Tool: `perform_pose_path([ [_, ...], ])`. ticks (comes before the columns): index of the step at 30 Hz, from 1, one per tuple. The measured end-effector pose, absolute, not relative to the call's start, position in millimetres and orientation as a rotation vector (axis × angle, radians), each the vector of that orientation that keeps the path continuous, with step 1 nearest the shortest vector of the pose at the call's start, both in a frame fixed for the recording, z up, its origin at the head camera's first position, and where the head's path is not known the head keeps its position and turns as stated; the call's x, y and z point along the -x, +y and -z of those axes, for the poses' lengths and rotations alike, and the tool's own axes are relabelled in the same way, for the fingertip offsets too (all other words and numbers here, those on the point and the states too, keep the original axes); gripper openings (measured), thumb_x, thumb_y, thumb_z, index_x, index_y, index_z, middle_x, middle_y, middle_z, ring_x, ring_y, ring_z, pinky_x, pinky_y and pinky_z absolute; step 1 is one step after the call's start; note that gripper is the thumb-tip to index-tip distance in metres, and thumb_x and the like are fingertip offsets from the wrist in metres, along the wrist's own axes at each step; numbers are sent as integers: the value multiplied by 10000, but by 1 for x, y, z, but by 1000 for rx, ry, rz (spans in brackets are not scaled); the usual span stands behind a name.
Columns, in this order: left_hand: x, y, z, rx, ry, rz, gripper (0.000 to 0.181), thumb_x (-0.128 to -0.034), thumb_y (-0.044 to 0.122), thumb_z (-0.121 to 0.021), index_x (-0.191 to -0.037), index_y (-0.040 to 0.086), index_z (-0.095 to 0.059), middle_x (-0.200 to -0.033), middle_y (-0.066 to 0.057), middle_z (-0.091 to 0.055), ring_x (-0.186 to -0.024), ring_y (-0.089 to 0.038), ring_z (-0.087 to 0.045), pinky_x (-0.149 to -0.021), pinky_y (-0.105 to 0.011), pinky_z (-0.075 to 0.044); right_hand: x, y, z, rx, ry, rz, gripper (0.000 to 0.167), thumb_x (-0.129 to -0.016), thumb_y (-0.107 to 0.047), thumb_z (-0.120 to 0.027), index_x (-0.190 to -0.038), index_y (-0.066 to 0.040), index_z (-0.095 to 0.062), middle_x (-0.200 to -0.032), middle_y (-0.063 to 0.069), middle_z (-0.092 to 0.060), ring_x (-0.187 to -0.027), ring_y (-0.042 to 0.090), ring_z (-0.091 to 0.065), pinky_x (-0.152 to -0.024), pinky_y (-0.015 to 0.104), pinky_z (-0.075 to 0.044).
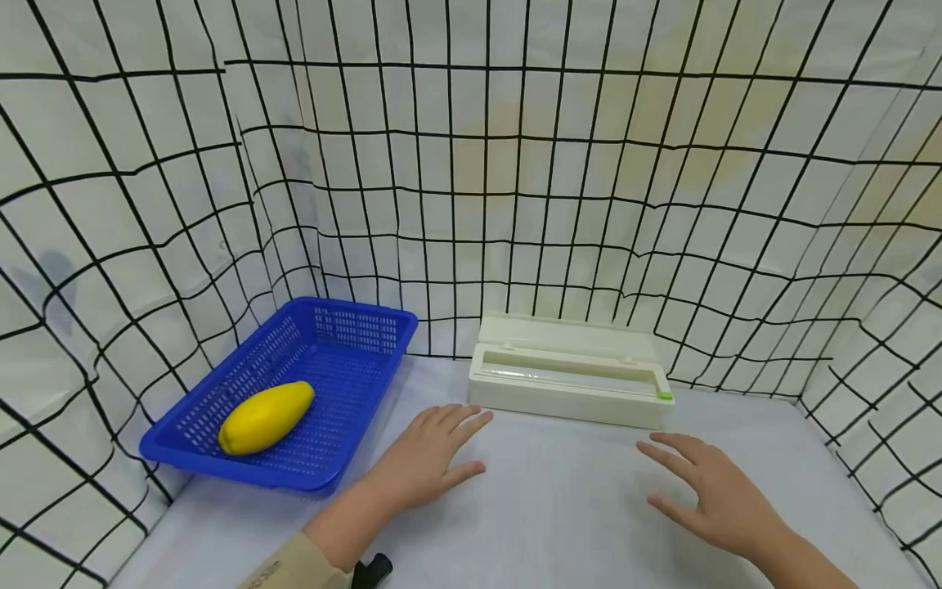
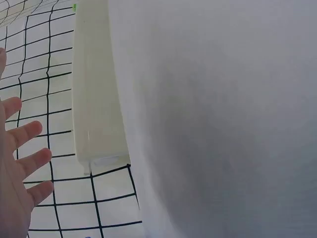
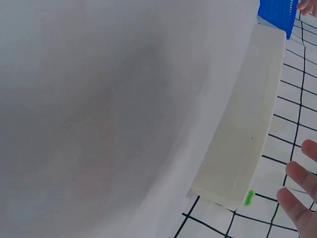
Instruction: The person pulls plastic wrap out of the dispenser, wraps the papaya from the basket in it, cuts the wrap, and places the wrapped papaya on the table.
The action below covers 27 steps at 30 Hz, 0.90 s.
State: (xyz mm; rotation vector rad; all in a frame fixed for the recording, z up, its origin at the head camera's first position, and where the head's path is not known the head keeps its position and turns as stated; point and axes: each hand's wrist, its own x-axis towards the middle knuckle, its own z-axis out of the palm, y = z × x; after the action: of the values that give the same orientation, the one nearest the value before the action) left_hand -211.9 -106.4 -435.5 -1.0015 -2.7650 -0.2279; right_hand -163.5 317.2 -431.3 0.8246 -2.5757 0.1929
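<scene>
A long white plastic-wrap dispenser box [image 1: 570, 398] sits at the back of the white table, its lid [image 1: 567, 337] raised and a clear roll lying inside. A green piece [image 1: 665, 396] marks its right end. My left hand [image 1: 430, 458] is held with fingers straight and spread, in front of the box's left end and touching nothing. Off the box's right end, my right hand [image 1: 717, 495] has its fingers extended and apart, holding nothing. Both wrist views show the box's plain front side, with some fingers at the edge.
A blue plastic basket [image 1: 361, 384] stands at the left with a yellow papaya-like fruit [image 1: 266, 418] in it. White cloth walls with a black grid [image 1: 486, 194] enclose the table at the back and sides. A black object [image 1: 373, 570] lies by the left sleeve.
</scene>
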Motion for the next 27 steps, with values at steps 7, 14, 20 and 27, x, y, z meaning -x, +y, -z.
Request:
perform_pose_path([
  [7,226,-103,434,899,-2745,365,643,-1003,571,-438,-1544,237,-343,-1524,-12,-416,-1389,-242,-381,-1124,-499,-309,182,323,432,-707,-2642,-359,483,-860,-356,-772,-1317,-270,-642,-1241,2,-618,-1125,262,-584,-891,524,-491],
  [14,244,-96,431,807,-2813,375,652,-1013,593,-376,-1559,243,-315,-1553,-26,-384,-1413,-261,-360,-1138,-494,-294,205,328,427,-606,-2712,-449,401,-924,-366,-700,-1284,-194,-665,-1238,63,-617,-1155,323,-562,-922,572,-468],
  [20,262,-86,436,738,-2838,375,626,-1022,549,-415,-1548,217,-342,-1530,-47,-410,-1408,-281,-366,-1125,-509,-310,226,335,428,-587,-2669,-433,385,-903,-296,-730,-1253,-146,-682,-1220,108,-592,-1130,355,-555,-871,579,-484],
  [27,287,-75,442,655,-2860,354,567,-1047,497,-390,-1530,200,-379,-1523,-57,-420,-1407,-284,-367,-1126,-508,-309,249,336,429,-581,-2663,-354,370,-885,-223,-727,-1237,-114,-693,-1160,120,-581,-1055,345,-562,-821,541,-494],
])
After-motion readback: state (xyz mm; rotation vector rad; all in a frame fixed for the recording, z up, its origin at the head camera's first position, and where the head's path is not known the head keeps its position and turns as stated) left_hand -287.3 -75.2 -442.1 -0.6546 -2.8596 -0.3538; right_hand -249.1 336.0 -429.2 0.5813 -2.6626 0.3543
